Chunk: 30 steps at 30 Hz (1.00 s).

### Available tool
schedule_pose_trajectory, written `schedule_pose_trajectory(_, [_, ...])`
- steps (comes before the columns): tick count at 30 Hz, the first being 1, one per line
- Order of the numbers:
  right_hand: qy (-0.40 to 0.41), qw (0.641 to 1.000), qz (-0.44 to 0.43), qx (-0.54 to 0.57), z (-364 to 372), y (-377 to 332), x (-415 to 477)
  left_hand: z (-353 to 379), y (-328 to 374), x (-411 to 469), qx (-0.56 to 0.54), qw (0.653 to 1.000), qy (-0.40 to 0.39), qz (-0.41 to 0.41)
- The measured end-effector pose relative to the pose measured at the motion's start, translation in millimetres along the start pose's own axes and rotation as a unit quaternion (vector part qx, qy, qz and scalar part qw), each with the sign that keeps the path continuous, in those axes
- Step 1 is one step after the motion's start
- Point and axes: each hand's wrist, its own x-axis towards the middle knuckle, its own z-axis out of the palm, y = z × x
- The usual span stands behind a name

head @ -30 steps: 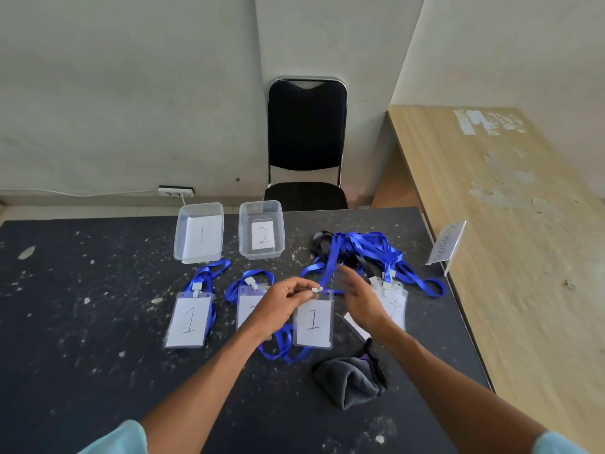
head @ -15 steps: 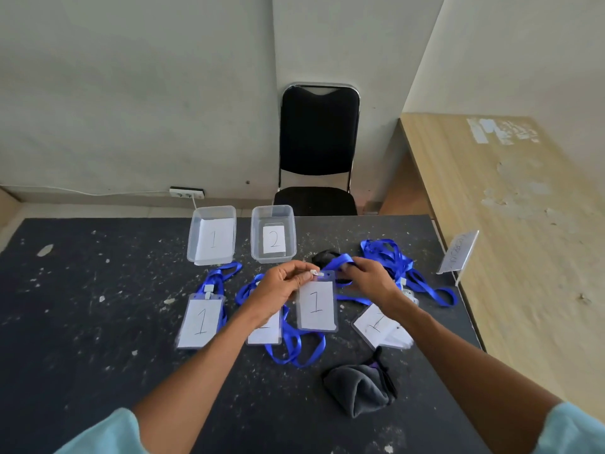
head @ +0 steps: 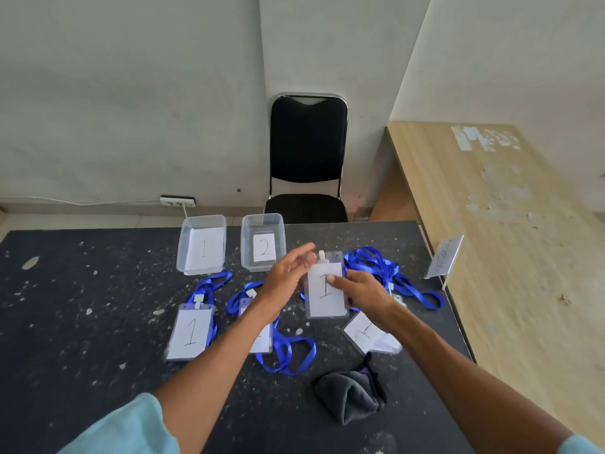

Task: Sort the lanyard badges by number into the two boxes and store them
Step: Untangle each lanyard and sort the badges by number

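Head view, black table (head: 82,322), speckled white. Far edge: box 1 (head: 201,247) at left and box 2 (head: 263,224) at right, clear plastic, side by side and just apart, each with a numbered paper inside. Held badge (head: 325,290): clear sleeve, paper marked 1, white clip on top, raised above the table between both hands, near box 2. Right hand (head: 363,293): thumb across the badge face, fingers curled behind its right edge, pinching it. Left hand (head: 284,276): fingers straight and slightly spread, motion-blurred, at the badge's upper left edge; contact cannot be told. Left badge (head: 191,332): marked 1, flat on the table nearer than box 1, blue strap bunched above it. Middle badge (head: 262,342): flat, mostly hidden by the left forearm, number unreadable, blue strap looped to its right. Badge stack (head: 366,334): several tilted sleeves, top one marked 1, under the right wrist. Lanyards (head: 376,263): blue tangle behind the right hand, trailing toward the table's right edge. Grey cloth (head: 350,398): bunched, on the near part of the table. Sign holder (head: 443,257): clear, upright, where the wooden table (head: 507,240) adjoins. Black chair (head: 307,152): behind the table, beyond box 2.
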Motion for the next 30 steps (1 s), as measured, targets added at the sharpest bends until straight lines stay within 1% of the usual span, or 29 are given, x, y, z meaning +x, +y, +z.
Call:
schedule_pose_trajectory(3, [-0.002,0.998,-0.005,0.058,-12,-13,-3,13,3,4,-0.092,0.992,-0.051,-0.069])
schedule_pose_trajectory(4, [-0.002,0.997,-0.008,0.072,-17,-18,-4,17,4,4,-0.082,0.991,-0.074,-0.073])
schedule_pose_trajectory(6, [0.006,0.996,-0.012,0.089,-25,-25,-6,23,2,6,0.013,0.991,-0.120,-0.051])
schedule_pose_trajectory(7, [0.011,0.996,-0.015,0.093,-30,-28,-7,25,1,5,0.042,0.988,-0.144,-0.046])
schedule_pose_trajectory(10, [0.022,0.995,-0.019,0.092,-42,-33,-10,30,-3,5,0.096,0.974,-0.198,-0.059])
schedule_pose_trajectory(11, [0.025,0.996,-0.013,0.086,-45,-33,-11,31,-6,6,0.111,0.973,-0.196,-0.056])
schedule_pose_trajectory(12, [0.029,0.997,-0.006,0.074,-48,-32,-10,31,-10,9,0.119,0.976,-0.175,-0.052])
schedule_pose_trajectory(14, [0.038,0.998,0.011,0.046,-51,-30,-9,28,-14,12,0.093,0.988,-0.106,-0.062])
schedule_pose_trajectory(16, [0.045,0.998,0.034,0.032,-52,-26,-8,23,-17,14,-0.022,0.993,-0.058,-0.095])
schedule_pose_trajectory(18, [0.041,0.996,0.061,0.045,-48,-22,-7,20,-13,14,-0.138,0.983,-0.038,-0.111])
schedule_pose_trajectory(19, [0.037,0.995,0.073,0.064,-45,-20,-6,18,-8,13,-0.183,0.976,-0.029,-0.114])
schedule_pose_trajectory(21, [0.025,0.992,0.082,0.095,-34,-14,-4,14,-2,12,-0.236,0.964,-0.005,-0.118])
schedule_pose_trajectory(23, [0.010,0.990,0.075,0.118,-19,-10,0,10,2,9,-0.250,0.960,0.006,-0.128])
schedule_pose_trajectory(25, [0.000,0.991,0.062,0.117,-2,-7,5,2,0,5,-0.252,0.958,0.020,-0.133])
schedule_pose_trajectory(27, [0.000,0.995,0.046,0.084,17,-6,14,-12,-8,-1,-0.249,0.959,0.035,-0.131])
schedule_pose_trajectory(30, [0.008,1.000,0.011,0.009,49,-6,25,-36,-19,-13,-0.191,0.972,0.044,-0.126])
